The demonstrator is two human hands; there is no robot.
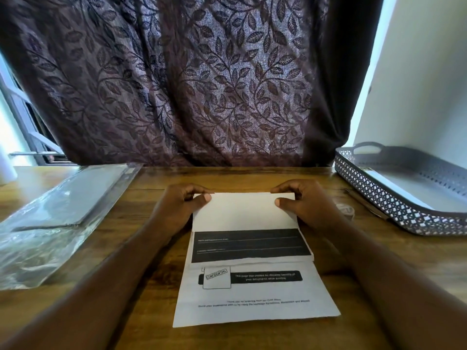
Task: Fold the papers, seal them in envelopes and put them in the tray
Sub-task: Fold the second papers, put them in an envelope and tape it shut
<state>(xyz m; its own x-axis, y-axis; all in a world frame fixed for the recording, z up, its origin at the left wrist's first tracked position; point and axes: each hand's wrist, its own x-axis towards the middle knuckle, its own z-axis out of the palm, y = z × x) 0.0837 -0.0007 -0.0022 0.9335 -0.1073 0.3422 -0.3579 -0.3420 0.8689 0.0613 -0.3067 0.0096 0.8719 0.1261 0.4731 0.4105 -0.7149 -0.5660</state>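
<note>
Wooden tabletop [156, 248]: both hands — left [177, 208], right [308, 205] — pinch the paper [242, 210] at its fold; align edges squarely before creasing.

Both forearms reach in from the near corners and converge toward the middle. The left hand [177, 207] sits knuckles up, thumb on top, fingers curled behind, pinching the far left corner of the paper [243, 213]. The right hand [307, 203] mirrors it at the far right corner, thumb pressed on top.
</note>
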